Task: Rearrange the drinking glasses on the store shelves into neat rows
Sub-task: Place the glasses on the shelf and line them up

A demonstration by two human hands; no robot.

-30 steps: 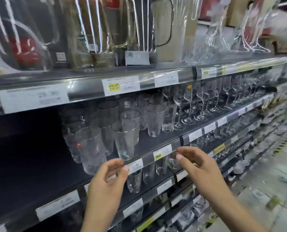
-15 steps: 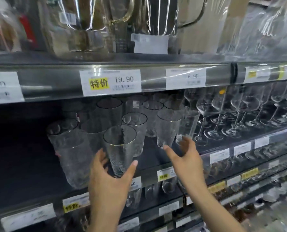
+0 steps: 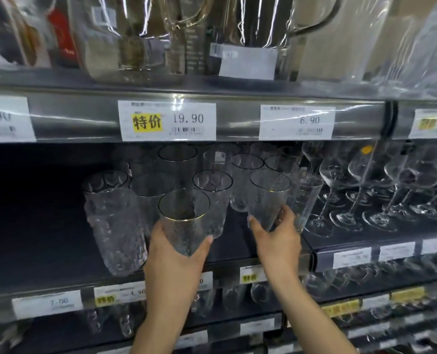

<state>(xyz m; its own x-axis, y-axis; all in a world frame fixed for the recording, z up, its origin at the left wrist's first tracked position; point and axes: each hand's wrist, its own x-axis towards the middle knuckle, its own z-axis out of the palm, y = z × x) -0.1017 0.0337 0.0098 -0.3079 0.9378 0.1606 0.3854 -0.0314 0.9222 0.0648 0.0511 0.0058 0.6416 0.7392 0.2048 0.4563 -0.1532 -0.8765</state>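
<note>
Several clear textured tumblers stand on the dark middle shelf. My left hand grips a gold-rimmed tumbler at the shelf's front, thumb on its right side. My right hand holds a second gold-rimmed tumbler by its lower part, further right. A taller stack of rough-textured glasses stands to the left of both. More tumblers crowd behind, in loose rows.
Stemmed wine glasses fill the shelf to the right. Wrapped glass jugs stand on the shelf above, over price labels. Lower shelves hold more glasses. The left part of the middle shelf is dark and bare.
Both hands have risen from the shelf edge to the tumblers and closed around one each. The camera has moved in closer and turned more square to the shelf.
</note>
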